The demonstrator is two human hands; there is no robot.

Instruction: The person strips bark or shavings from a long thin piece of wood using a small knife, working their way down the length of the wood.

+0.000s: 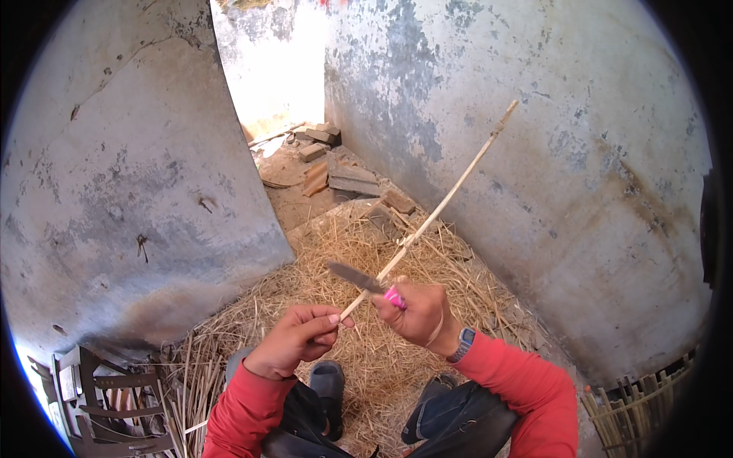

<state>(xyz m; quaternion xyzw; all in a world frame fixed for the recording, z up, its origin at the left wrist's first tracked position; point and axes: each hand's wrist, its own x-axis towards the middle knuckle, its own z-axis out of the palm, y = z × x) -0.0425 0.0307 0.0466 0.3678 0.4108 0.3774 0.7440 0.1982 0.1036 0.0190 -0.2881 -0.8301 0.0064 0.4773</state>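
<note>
A long, thin, pale wooden stick (456, 191) slants from my hands up to the far right, with a knobbly joint partway along it. My left hand (301, 336) pinches its near end between thumb and fingers. In my right hand (416, 311) is a knife (354, 275) with a bright pink handle, most of it hidden by my fingers. The dull, dark blade lies across the stick a short way beyond my left hand and points to the left. A watch sits on my right wrist.
Straw and shavings (355, 237) cover the floor around my feet. Bundled thin sticks (187, 389) lie at the left beside a dark plastic chair (114, 404). Peeling walls stand on both sides. Bricks and broken tiles (347, 179) lie ahead, and a stick bundle (641, 408) stands at the lower right.
</note>
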